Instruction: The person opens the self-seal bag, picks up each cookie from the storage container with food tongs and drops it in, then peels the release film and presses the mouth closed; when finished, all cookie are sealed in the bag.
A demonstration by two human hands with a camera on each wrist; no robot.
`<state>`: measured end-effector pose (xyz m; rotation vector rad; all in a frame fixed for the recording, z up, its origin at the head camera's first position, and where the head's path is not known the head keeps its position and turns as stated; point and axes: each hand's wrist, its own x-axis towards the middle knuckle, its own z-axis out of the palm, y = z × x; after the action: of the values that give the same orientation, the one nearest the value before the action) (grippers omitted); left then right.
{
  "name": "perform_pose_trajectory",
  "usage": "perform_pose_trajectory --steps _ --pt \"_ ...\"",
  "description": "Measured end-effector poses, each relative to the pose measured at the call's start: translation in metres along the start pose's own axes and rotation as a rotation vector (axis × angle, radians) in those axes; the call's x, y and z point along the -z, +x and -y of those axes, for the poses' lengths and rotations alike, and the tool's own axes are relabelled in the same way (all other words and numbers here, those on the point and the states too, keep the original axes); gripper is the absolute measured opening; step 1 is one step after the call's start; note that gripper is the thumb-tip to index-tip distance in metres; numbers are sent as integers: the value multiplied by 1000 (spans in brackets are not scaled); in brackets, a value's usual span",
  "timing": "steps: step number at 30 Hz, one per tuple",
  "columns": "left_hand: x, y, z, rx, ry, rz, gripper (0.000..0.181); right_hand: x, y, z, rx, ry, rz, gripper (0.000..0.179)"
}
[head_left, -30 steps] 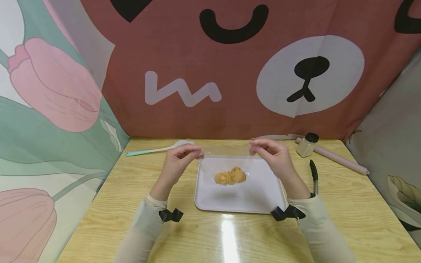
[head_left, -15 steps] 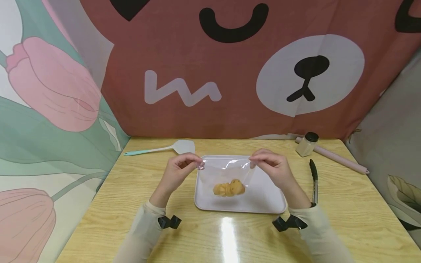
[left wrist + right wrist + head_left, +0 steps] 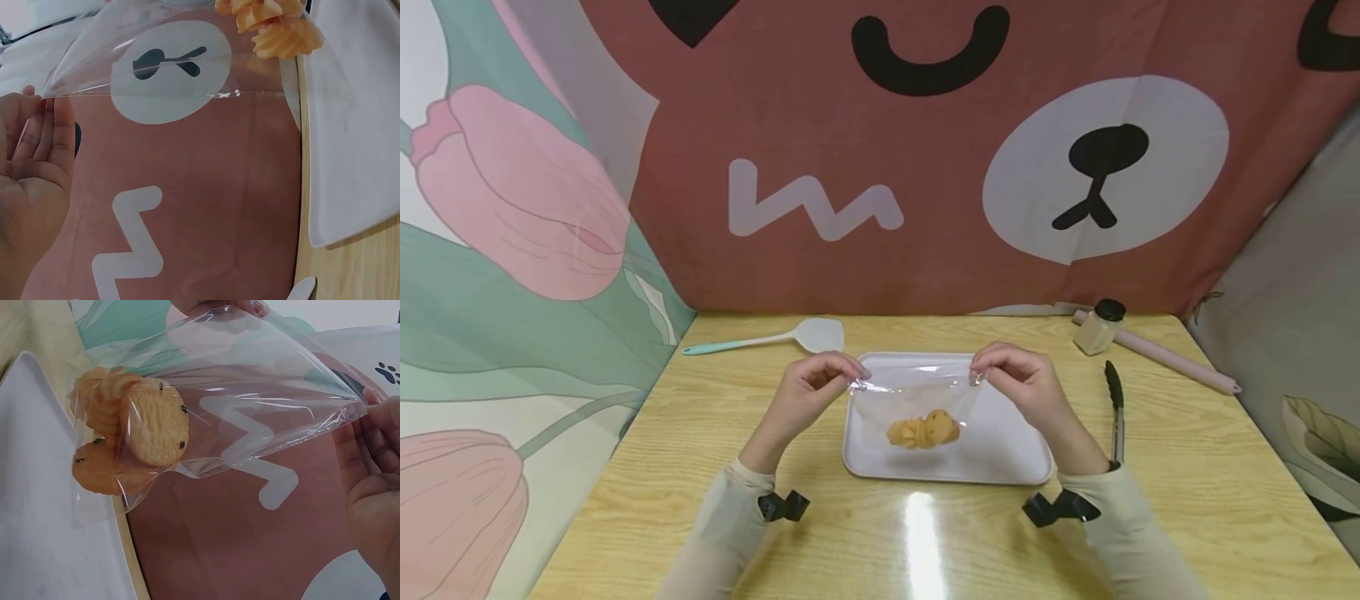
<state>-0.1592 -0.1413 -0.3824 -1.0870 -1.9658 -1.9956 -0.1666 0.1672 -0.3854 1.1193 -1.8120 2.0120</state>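
A clear plastic bag [image 3: 913, 385] hangs stretched between both hands, over the white tray [image 3: 1000, 454]. My left hand [image 3: 808, 392] pinches one top corner between thumb and fingertips. The opposite corner is pinched by my right hand [image 3: 1024, 382]. Golden-brown cookies [image 3: 923, 429] lie in the bottom of the bag. Close up in the right wrist view, a round cookie [image 3: 156, 422] with dark specks leans against ridged ones. The left wrist view shows ridged, swirl-shaped cookies [image 3: 287, 37] at the bag's lower end, with the left hand [image 3: 37, 150] at its corner.
A spatula [image 3: 820, 335] with a mint handle lies at the back left. Toward the back right stand a black-lidded jar [image 3: 1099, 332] and a pale pink rod [image 3: 1172, 360]. Black-handled tongs [image 3: 1116, 408] lie right of the tray. A printed cloth [image 3: 820, 275] hangs behind the table.
Both hands have come down and slightly toward me with the bag, and the cookies hang lower over the tray. In the last half second there is only a slight shift at the bag's mouth.
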Motion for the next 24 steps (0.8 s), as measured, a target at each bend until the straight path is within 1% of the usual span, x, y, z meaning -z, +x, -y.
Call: perform_pose_trajectory --steps 5,8,10,14,17,19,21,24 --pt "2 1 1 -33 14 17 13 1 0 0 -5 -18 7 24" --pt "2 1 2 -32 30 21 16 2 -1 -1 -1 -21 11 30" --pt "2 1 3 -21 41 22 17 3 -1 -1 -3 -20 12 31" --pt "2 1 3 -10 33 29 16 4 -2 -1 -2 -11 26 26" --pt "1 1 2 -12 5 38 14 4 -2 1 23 3 51 22" --pt "0 1 1 -6 8 37 12 3 -2 1 25 10 57 19" --pt "-2 2 1 7 42 22 9 3 -2 1 16 -3 46 15" --pt "-5 3 0 53 125 -20 7 1 -3 0 -15 -35 13 11"
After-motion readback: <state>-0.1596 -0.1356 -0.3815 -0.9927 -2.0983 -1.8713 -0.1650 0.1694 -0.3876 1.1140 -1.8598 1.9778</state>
